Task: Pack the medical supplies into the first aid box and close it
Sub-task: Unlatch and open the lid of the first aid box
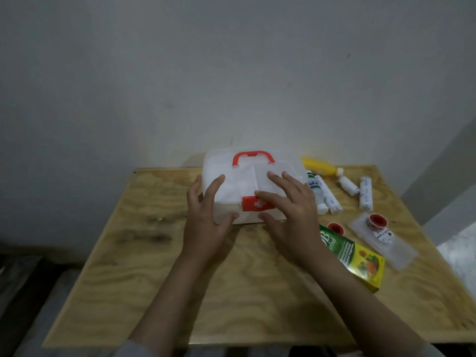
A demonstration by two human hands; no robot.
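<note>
A white translucent first aid box [231, 176] with a red handle [253, 157] and a red cross latch [253, 204] stands closed at the back middle of the wooden table [154, 240]. My left hand [206, 215] grips its front left corner, thumb against the front wall. My right hand [291, 215] lies over the lid's right side, with its thumb at the front wall and a finger on the latch. To the right lie a yellow bottle [319, 166], white tubes and bandage rolls [327, 194], a green and yellow carton [360, 256] and a clear tray with red tape rolls [381, 235].
A grey wall rises right behind the table. The table's right edge runs close to the clear tray, beside a pale floor. Dark stains mark the wood on the left side.
</note>
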